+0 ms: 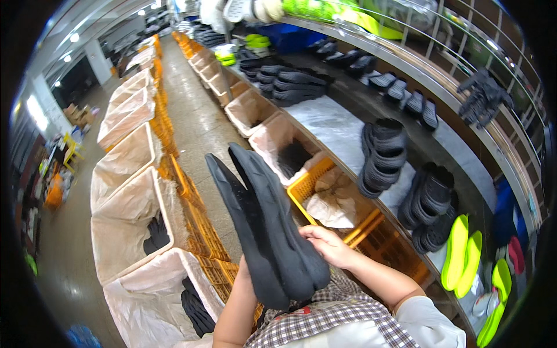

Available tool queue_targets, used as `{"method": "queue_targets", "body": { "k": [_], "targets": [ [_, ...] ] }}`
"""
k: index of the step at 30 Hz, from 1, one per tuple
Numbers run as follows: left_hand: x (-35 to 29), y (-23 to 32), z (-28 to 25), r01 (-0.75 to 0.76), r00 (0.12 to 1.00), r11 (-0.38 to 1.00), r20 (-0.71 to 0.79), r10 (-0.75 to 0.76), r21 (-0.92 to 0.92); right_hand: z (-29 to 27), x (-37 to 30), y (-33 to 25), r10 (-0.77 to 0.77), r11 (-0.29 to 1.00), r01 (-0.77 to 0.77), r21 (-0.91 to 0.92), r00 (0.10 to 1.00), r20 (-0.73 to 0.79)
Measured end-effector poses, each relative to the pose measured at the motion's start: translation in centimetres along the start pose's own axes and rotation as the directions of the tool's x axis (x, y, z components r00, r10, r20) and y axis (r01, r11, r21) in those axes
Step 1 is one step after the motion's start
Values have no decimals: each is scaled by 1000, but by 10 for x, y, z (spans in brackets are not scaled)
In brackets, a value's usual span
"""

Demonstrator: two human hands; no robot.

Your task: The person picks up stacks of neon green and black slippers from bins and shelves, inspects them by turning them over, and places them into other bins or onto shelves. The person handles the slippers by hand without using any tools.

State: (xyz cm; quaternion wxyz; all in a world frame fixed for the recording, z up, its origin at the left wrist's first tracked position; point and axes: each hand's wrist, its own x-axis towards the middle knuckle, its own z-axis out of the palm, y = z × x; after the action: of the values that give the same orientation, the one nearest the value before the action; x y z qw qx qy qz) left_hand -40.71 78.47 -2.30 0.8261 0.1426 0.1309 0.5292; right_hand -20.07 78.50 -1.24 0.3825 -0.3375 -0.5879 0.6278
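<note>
A bundle of long black foam shoe soles (272, 232) is held up in front of my apron, tilted with the far ends raised to the left. My right hand (326, 246) grips its right edge, thumb and fingers closed on the side. Behind its left edge is my left hand (246, 272), holding from below, with most of its fingers hidden by the soles. How many pieces are in the bundle I cannot tell.
Cloth-lined bins (130, 223) line the left, some holding black pieces. On the right, a yellow crate (310, 184) stands below a bench with stacked black footwear (383, 153) and bright yellow-green insoles (461, 255). A wire rack (458, 35) rises behind the bench. An aisle (200, 104) runs between.
</note>
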Motion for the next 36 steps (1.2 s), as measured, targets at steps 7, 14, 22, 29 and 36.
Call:
{"method": "queue_targets", "body": {
  "k": [7,14,22,29,36],
  "targets": [
    [-3,-45,-11,-36,996,939,-61,61,342,-3,-35,-33,50,956,-57,-289,998,-31],
    [-7,-62,-43,203,907,978,-367,-204,-40,-158,-125,-102,-641,763,108,-638,253,-724],
    [-2,-63,-57,226,895,970,-374,-243,-88,-294,-179,-61,484,870,-50,490,271,-832],
    [19,-60,-67,236,911,951,-296,-288,-199,-291,-176,-72,524,822,30,568,349,-777],
    [22,-40,-32,-48,973,966,-208,104,256,-172,-170,-109,366,924,-121,363,557,-745]
  ]
}}
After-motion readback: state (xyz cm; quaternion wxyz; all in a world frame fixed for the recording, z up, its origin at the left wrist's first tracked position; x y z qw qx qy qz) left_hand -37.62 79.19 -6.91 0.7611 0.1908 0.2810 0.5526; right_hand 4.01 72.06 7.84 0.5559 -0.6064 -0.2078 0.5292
